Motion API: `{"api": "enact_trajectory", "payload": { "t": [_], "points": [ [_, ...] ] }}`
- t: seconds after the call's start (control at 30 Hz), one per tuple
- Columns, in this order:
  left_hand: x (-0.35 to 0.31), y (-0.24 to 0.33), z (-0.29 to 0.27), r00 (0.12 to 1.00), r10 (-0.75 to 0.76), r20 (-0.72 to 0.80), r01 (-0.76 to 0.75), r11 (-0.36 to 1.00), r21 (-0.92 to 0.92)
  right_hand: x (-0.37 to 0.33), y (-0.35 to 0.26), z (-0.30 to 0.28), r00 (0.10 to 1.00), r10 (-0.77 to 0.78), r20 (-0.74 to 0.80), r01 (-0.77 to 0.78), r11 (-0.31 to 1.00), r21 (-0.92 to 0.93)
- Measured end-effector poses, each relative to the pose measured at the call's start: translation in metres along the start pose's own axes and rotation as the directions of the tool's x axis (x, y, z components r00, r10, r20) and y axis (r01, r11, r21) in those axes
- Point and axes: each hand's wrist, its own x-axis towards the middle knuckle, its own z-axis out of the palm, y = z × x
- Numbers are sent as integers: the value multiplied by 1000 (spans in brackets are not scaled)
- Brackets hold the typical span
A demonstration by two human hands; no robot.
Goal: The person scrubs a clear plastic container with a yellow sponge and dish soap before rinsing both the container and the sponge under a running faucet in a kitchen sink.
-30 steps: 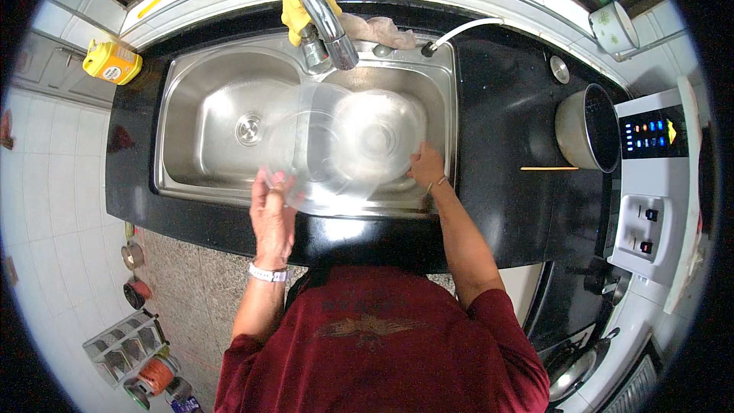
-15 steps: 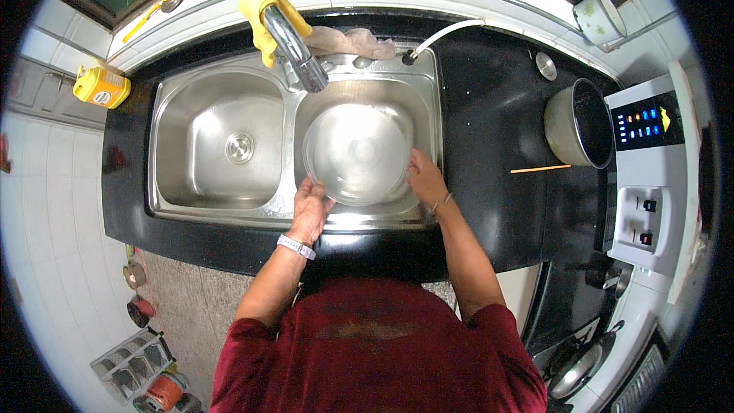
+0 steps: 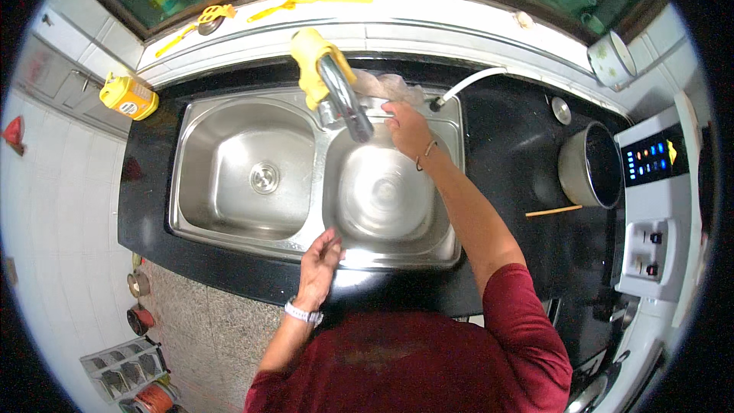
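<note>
A round, clear bowl (image 3: 384, 195) sits in the right-hand basin of the steel double sink (image 3: 317, 183). My right hand (image 3: 409, 131) reaches over that basin to the sink's back rim, just right of the tap (image 3: 348, 103). Its fingers are drawn together where a round metal fitting stood in view earlier; what they grip is hidden. Held low by the basin's front left corner, my left hand (image 3: 319, 264) is open, its fingers loosely bent and nothing in them. A yellow cloth (image 3: 308, 69) drapes over the tap, and a pale crumpled cloth (image 3: 382, 86) lies behind it.
A white hose (image 3: 474, 76) rises at the sink's back right corner. On the black counter to the right are a metal pot (image 3: 585, 164), a wooden stick (image 3: 553, 211) and a small round lid (image 3: 561, 110). A yellow jug (image 3: 128, 96) stands at the far left.
Both hands have come off the clear bowl, which rests in the basin. My right hand has moved forward to the back rim; my left has drawn back slightly. The view has tilted upward.
</note>
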Motion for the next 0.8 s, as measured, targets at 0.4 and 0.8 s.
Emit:
{"api": "enact_trajectory", "payload": {
  "t": [0.4, 0.8],
  "points": [
    [-59, -14, -62, 936, -24, -351, -109, 930, -352, 77, -81, -28, 969, 212, 128, -230, 581, 780],
    [-79, -12, -79, 938, 112, -327, -164, 977, -134, 57, -183, -82, 969, -159, -192, 197, 960, 198]
  ]
}}
